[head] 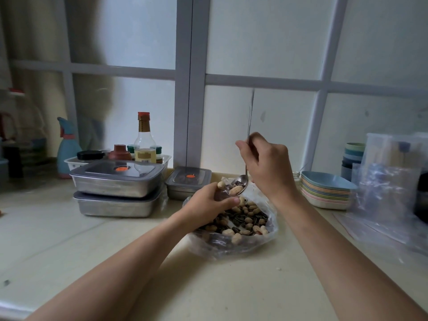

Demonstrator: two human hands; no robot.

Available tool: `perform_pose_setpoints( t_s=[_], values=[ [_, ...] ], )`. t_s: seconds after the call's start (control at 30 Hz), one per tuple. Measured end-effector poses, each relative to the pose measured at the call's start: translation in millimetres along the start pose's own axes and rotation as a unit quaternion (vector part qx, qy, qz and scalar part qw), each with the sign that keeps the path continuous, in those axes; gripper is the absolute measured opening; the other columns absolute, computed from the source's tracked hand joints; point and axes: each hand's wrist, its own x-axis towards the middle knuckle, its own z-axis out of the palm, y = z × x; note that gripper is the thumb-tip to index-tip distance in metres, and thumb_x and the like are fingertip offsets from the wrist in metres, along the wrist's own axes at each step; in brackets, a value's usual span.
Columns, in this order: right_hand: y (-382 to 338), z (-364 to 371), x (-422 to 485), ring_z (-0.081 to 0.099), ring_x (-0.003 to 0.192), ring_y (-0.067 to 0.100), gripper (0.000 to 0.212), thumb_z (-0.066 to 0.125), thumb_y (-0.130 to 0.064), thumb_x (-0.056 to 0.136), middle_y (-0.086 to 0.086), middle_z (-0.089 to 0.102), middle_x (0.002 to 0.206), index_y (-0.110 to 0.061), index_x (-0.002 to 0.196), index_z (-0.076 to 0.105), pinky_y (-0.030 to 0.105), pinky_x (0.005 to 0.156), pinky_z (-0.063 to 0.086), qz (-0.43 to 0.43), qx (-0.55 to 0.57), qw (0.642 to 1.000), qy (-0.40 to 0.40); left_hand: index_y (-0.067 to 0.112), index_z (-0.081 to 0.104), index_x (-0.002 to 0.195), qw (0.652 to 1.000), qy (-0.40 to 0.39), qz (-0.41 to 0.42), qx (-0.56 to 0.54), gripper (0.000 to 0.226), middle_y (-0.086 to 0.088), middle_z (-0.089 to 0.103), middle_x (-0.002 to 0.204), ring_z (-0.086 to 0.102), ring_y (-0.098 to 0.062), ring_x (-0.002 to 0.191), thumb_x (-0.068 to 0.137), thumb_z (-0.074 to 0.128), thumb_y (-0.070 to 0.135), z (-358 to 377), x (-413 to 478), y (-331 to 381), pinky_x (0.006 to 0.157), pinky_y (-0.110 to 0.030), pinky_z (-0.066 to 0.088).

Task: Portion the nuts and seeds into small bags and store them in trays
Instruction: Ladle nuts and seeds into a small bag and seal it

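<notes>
A large clear plastic bag [259,239] lies open on the counter, full of peanuts in shell and striped sunflower seeds [240,220]. My left hand [208,202] is shut on a small clear bag [223,192] held open just above the pile, with nuts inside it. My right hand [266,167] grips a long metal spoon [242,181] by its handle. The spoon's bowl carries a peanut and seeds and is tipped at the small bag's mouth.
Two stacked lidded steel trays [118,188] stand at the left, a smaller lidded steel tray [187,183] behind the bag. A white basket with bottles [144,142] sits further back. Stacked pastel plates [326,191], cups [353,156] and loose clear bags [386,198] fill the right.
</notes>
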Motion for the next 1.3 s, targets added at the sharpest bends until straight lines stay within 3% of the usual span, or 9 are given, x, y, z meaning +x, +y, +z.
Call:
perform_pose_setpoints(
  t_s=[0.13,0.2,0.3,0.47,0.53,0.63,0.73,0.93,1.3],
  values=[
    [-1,1,-3,0.037,0.042,0.015,0.030,0.059,-0.030,0.104,-0.012,0.032,0.049,-0.023,0.080,0.043,0.028,0.045,0.028,-0.014,0.002,0.999,-0.050,0.008,0.063,0.089,1.000,-0.024,0.001,0.020,0.051,0.008,0.056,0.071,0.051,-0.009,0.064,0.078,0.083,0.054,0,0,0,0.066,-0.033,0.041],
    [-2,0,-4,0.035,0.042,0.009,0.030,0.059,-0.029,0.104,-0.013,0.030,0.049,-0.024,0.081,0.041,0.026,0.045,0.027,-0.017,0.003,0.998,-0.054,0.004,0.063,0.091,0.999,-0.029,-0.003,0.015,0.058,0.006,0.054,0.070,0.048,-0.009,0.062,0.075,0.085,0.056,0,1,0,0.064,-0.032,0.038],
    [-1,-1,-3,0.036,0.043,0.019,0.031,0.059,-0.031,0.104,-0.010,0.031,0.049,-0.019,0.079,0.045,0.030,0.045,0.030,-0.009,0.003,0.999,-0.046,-0.001,0.059,0.091,1.000,-0.021,0.005,0.012,0.067,0.008,0.048,0.067,0.045,-0.009,0.061,0.072,0.085,0.058,-1,0,2,0.064,-0.032,0.035],
    [-4,-2,-2,0.042,0.044,0.023,0.034,0.056,-0.035,0.104,-0.006,0.040,0.050,-0.009,0.082,0.054,0.035,0.044,0.038,-0.035,0.008,0.998,-0.056,0.010,0.058,0.079,0.994,0.040,0.036,0.099,0.051,0.008,0.054,0.069,0.052,-0.012,0.068,0.072,0.088,0.050,-1,0,6,0.065,-0.033,0.041],
    [-8,0,-2,0.044,0.044,0.023,0.036,0.053,-0.038,0.104,-0.003,0.044,0.050,-0.009,0.084,0.056,0.038,0.044,0.042,-0.051,0.006,0.996,-0.070,0.015,0.065,0.091,0.982,0.068,0.061,0.166,0.043,0.003,0.059,0.083,0.054,-0.016,0.080,0.072,0.089,0.047,-2,-1,11,0.071,-0.033,0.045],
    [-12,1,-1,0.044,0.044,0.024,0.037,0.051,-0.040,0.104,-0.002,0.044,0.050,-0.008,0.086,0.057,0.040,0.044,0.043,-0.061,0.002,0.995,-0.078,0.018,0.061,0.127,0.977,0.084,0.077,0.181,0.069,0.003,0.061,0.100,0.056,-0.012,0.093,0.071,0.090,0.046,-3,1,13,0.079,-0.025,0.045],
    [-12,1,-1,0.044,0.044,0.023,0.035,0.053,-0.038,0.104,-0.003,0.044,0.051,-0.009,0.086,0.056,0.039,0.045,0.043,-0.061,0.002,0.995,-0.078,0.020,0.053,0.140,0.980,0.077,0.087,0.164,0.084,0.005,0.063,0.109,0.060,-0.007,0.096,0.070,0.089,0.050,-5,0,12,0.085,-0.022,0.046],
    [-9,-5,2,0.039,0.042,0.019,0.030,0.060,-0.030,0.104,-0.010,0.034,0.051,-0.008,0.083,0.057,0.031,0.043,0.035,-0.043,-0.016,0.999,-0.024,0.025,0.050,0.141,0.971,0.080,0.112,0.194,0.085,0.013,0.064,0.099,0.062,-0.008,0.096,0.072,0.079,0.066,-8,-2,17,0.091,-0.037,0.054],
    [-11,-2,2,0.045,0.046,0.020,0.030,0.059,-0.028,0.104,-0.007,0.042,0.058,-0.005,0.086,0.059,0.031,0.045,0.040,-0.057,-0.041,0.997,0.021,0.022,0.048,0.140,0.977,0.092,0.076,0.174,0.081,0.011,0.066,0.099,0.063,-0.006,0.091,0.078,0.072,0.069,-6,-6,18,0.088,-0.039,0.056]
  ],
)
